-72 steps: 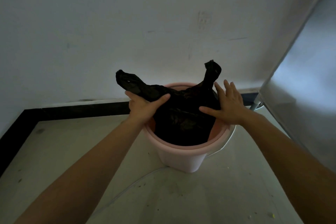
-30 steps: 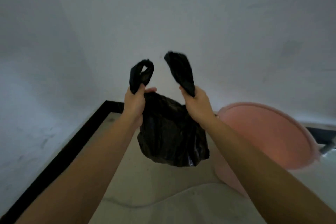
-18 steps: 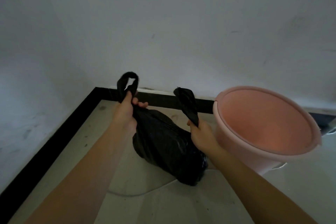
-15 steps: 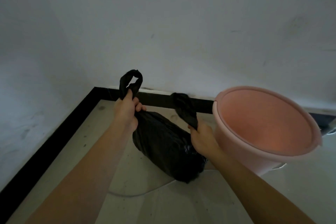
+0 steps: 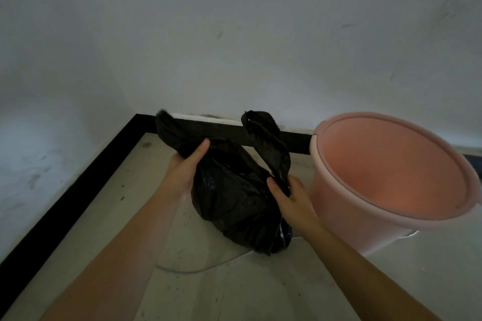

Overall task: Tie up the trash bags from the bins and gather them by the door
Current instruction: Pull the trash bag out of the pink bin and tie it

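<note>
Your pink bin runs off the right edge, so you can't see its far side. The black trash bag hides most of your left hand's fingers and your right hand's fingertips. What's inside the bag can't be made out, and its left handle tip is blurred.

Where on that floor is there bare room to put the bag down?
Bare floor lies left of the black bag, up to the black skirting, and near the camera between the forearms. It is crowded on the right, where the pink bin stands close beside the bag.
</note>
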A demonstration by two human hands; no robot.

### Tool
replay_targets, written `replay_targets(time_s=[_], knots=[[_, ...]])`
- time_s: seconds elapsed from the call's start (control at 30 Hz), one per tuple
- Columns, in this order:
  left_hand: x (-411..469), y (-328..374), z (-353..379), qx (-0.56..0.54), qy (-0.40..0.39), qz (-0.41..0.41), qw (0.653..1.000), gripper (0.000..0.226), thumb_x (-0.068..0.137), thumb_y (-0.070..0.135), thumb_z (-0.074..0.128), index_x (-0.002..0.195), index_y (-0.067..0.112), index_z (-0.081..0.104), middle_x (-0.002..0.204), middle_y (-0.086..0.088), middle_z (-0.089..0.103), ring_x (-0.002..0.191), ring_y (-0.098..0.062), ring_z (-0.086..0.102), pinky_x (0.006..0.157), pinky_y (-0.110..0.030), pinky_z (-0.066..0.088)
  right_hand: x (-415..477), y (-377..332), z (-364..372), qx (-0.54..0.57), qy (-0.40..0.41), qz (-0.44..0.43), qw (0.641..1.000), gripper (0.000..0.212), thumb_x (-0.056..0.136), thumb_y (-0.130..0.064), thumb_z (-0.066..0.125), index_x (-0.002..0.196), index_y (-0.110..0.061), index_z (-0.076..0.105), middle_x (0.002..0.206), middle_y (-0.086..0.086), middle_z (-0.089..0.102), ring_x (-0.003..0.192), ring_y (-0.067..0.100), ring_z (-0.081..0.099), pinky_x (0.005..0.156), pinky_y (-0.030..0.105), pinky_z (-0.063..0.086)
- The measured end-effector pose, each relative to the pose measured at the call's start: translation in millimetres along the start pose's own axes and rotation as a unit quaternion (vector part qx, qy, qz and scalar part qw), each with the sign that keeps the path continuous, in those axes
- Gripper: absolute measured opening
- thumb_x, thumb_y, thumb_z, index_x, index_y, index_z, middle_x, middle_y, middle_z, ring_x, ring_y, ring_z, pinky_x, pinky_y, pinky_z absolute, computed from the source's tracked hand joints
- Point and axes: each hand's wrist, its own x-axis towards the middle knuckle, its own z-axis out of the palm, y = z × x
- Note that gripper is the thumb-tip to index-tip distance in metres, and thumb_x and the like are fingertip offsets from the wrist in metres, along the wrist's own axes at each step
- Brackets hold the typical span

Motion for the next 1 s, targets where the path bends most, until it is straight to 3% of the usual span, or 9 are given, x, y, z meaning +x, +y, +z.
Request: replay_targets(time_s=[0.17, 0.3, 0.4, 0.5, 0.57, 0.67, 0.73, 0.83, 1.0], knots=[[12.4, 25.8, 21.8, -0.077, 0.03, 0.016, 0.996, 0.038, 0.094, 0.028, 0.069, 0.127, 0.011, 0.061, 0.115, -0.009, 0.074, 0.099, -0.023, 0.074, 0.084, -0.035, 0.061, 11.7, -30.7, 8.0, 0.109, -0.016, -0.004, 0.994, 0.033, 0.104, -0.044, 0.046, 0.128, -0.028, 0.061, 0.118, -0.014, 0.068, 0.108, 0.0, 0.062, 0.091, 0.02, 0.049], [11.8, 27.0, 25.4, -0.056, -0.002, -0.065, 0.996, 0.028, 0.088, 0.029, 0.075, 0.11, 0.015, 0.063, 0.062, -0.004, 0.057, 0.052, -0.02, 0.056, 0.073, -0.043, 0.055, 27.1, -36.8, -0.1, 0.028, -0.073, 0.0, 0.997, 0.039, 0.105, -0.048, 0.039, 0.117, -0.023, 0.067, 0.115, -0.004, 0.071, 0.108, 0.012, 0.065, 0.095, 0.032, 0.05], [4.9, 15.6, 23.1, -0.067, -0.044, -0.099, 0.992, 0.023, 0.09, 0.034, 0.072, 0.101, 0.014, 0.068, 0.069, -0.001, 0.058, 0.057, -0.014, 0.055, 0.065, -0.032, 0.053, 37.5, -38.4, -10.7, -0.064, -0.108, -0.005, 0.992, 0.044, 0.105, -0.042, 0.037, 0.107, -0.008, 0.066, 0.106, 0.009, 0.071, 0.101, 0.025, 0.066, 0.089, 0.036, 0.048], [7.0, 10.5, 18.2, -0.196, -0.064, -0.092, 0.974, 0.036, 0.1, 0.04, 0.055, 0.087, 0.011, 0.07, 0.082, -0.006, 0.069, 0.079, -0.021, 0.07, 0.079, -0.037, 0.059, 42.7, -34.8, -25.2, -0.085, -0.102, -0.009, 0.991, 0.037, 0.104, -0.036, 0.04, 0.09, -0.01, 0.06, 0.1, 0.02, 0.07, 0.096, 0.034, 0.065, 0.072, 0.032, 0.04], [10.4, 8.3, 16.2, -0.243, -0.047, -0.085, 0.965, 0.043, 0.102, 0.043, 0.05, 0.072, 0.013, 0.058, 0.064, -0.002, 0.056, 0.065, -0.019, 0.064, 0.08, -0.04, 0.06, 42.6, -31.3, -31.0, -0.07, -0.097, -0.009, 0.993, 0.032, 0.103, -0.035, 0.042, 0.086, -0.013, 0.058, 0.098, 0.021, 0.069, 0.091, 0.033, 0.064, 0.071, 0.033, 0.038], [9.7, 1.6, 16.2, -0.202, -0.067, -0.101, 0.972, 0.034, 0.099, 0.037, 0.058, 0.073, 0.017, 0.048, 0.056, 0.005, 0.026, 0.047, -0.01, 0.033, 0.063, -0.03, 0.053, 41.3, -31.5, -28.5, -0.064, -0.103, -0.011, 0.993, 0.03, 0.101, -0.035, 0.044, 0.081, -0.014, 0.053, 0.085, 0.017, 0.066, 0.083, 0.025, 0.061, 0.072, 0.034, 0.038], [7.2, -1.2, 15.3, -0.183, -0.107, -0.118, 0.97, 0.012, 0.089, 0.013, 0.062, 0.085, 0.015, 0.05, 0.064, 0.002, 0.027, 0.053, -0.011, 0.033, 0.063, -0.03, 0.049, 40.4, -34.8, -25.6, -0.069, -0.106, -0.025, 0.992, 0.031, 0.103, -0.034, 0.043, 0.081, -0.016, 0.053, 0.084, 0.016, 0.065, 0.083, 0.027, 0.061, 0.072, 0.034, 0.039], [5.6, -2.1, 7.4, -0.077, -0.163, -0.135, 0.974, 0.038, 0.082, -0.01, 0.058, 0.113, 0.012, 0.054, 0.066, -0.002, 0.034, 0.061, -0.018, 0.047, 0.077, -0.037, 0.05, 38.2, -43.7, -22.6, -0.069, -0.113, -0.031, 0.991, 0.033, 0.105, -0.032, 0.039, 0.088, -0.009, 0.057, 0.094, 0.017, 0.067, 0.093, 0.03, 0.064, 0.072, 0.032, 0.042], [-2.1, -7.2, 9.0, 0.047, -0.239, -0.133, 0.961, 0.059, 0.054, 0.015, 0.098, 0.103, 0.013, 0.066, 0.065, 0.0, 0.044, 0.061, -0.016, 0.052, 0.072, -0.032, 0.055, 40.9, -47.1, -15.6, -0.222, -0.197, -0.068, 0.953, 0.04, 0.106, -0.038, 0.034, 0.104, -0.007, 0.058, 0.099, 0.018, 0.067, 0.092, 0.038, 0.062, 0.081, 0.041, 0.05]])
